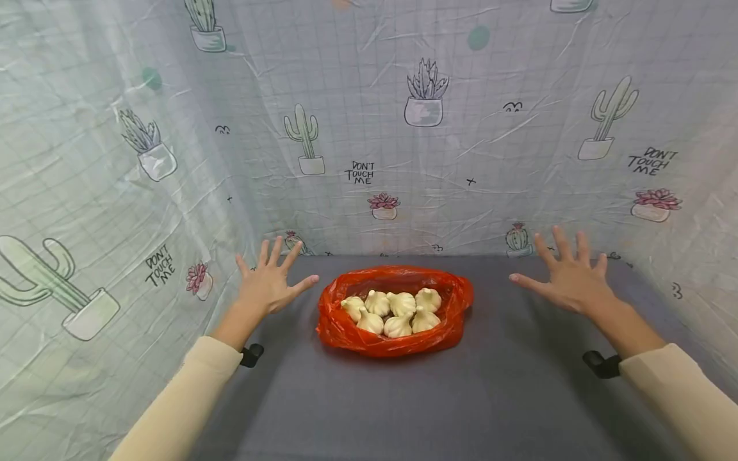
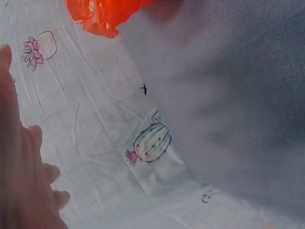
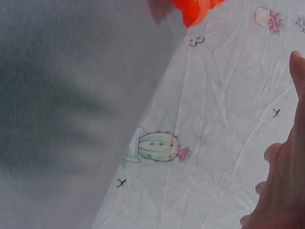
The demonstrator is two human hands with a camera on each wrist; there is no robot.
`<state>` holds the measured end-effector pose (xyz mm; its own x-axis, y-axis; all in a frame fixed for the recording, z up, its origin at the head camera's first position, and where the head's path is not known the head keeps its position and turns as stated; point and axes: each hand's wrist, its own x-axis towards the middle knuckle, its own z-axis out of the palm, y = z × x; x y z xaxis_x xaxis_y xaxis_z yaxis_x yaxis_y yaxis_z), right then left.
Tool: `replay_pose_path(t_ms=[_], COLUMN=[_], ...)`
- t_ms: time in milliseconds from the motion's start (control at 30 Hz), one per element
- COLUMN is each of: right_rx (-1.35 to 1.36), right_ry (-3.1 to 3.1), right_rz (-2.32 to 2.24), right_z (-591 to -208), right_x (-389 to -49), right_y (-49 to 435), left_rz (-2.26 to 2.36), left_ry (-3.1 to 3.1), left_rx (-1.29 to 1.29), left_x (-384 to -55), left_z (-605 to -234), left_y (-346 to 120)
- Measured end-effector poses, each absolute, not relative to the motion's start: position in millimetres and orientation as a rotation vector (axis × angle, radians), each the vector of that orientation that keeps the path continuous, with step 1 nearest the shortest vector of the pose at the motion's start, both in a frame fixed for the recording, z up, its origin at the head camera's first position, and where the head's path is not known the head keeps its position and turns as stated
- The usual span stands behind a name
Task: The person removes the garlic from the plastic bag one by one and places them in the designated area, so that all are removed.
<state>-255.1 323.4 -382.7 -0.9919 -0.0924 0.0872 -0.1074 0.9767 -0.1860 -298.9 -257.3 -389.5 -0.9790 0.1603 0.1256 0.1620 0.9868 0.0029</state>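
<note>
A red plastic bag point(image 1: 392, 346) sits on the grey table with its mouth rolled open. Inside it lie several whitish garlic bulbs point(image 1: 401, 303), grouped close together. To the left of the bag my left hand point(image 1: 266, 285) is raised with fingers spread, holding nothing. My right hand point(image 1: 573, 282) is spread the same way on the right, farther from the bag. Each wrist view catches part of its hand, the left hand point(image 2: 24, 157) and the right hand point(image 3: 281, 176), and a corner of the red bag point(image 2: 102, 16) at the top.
The grey table point(image 1: 369, 410) reaches back to a hanging sheet point(image 1: 346, 77) printed with cacti and lettering. The sheet also runs along the left and right sides. Black straps point(image 1: 601, 364) show at both wrists, below the cream sleeves point(image 1: 674, 384).
</note>
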Motion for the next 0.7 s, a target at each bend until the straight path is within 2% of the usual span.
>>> replay_pose_path(t_ms=[700], right_rx=[0.203], right_ry=[-3.014], right_rz=[0.365], right_z=[-413.3], right_x=[-231.8], right_y=[280.1], left_rz=[-0.078], left_ry=[-2.977], left_rx=[-0.291], left_x=[-262.4], left_z=[-430.7], left_y=[-239.7])
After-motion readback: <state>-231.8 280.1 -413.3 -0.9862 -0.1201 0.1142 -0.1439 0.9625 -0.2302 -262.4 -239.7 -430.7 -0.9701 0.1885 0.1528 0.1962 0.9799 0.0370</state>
